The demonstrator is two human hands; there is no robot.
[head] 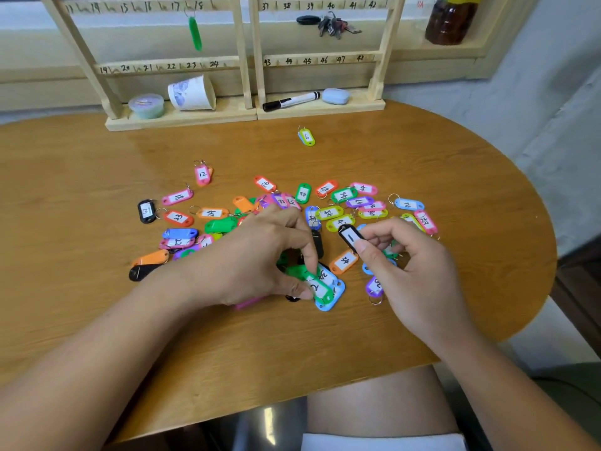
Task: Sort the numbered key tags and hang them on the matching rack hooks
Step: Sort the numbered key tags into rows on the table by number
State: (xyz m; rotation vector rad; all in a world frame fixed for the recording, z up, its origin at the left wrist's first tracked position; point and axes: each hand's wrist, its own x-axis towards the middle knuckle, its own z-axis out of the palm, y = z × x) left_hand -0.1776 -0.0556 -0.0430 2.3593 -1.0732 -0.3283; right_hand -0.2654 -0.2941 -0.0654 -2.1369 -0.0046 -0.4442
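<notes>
Two pinches at mid-bench [455, 190]: left hand [257, 258] fingers [309, 252] grip green tag 2 [320, 289], right hand [413, 268] fingers [367, 250] hold black tag 1 [349, 237], scattered tags [341, 209] crowding around.

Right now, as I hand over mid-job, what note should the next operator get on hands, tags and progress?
Left hand pinches green tag 2 at the near edge of the scatter.
Right hand holds black tag 1 by one end.
Done: one hanging green tag is on the rack by the 18 mark.
Left: yellow tag 6 lies apart, nearer the rack; the other loose tags lie scattered on the table, unhung.
</notes>
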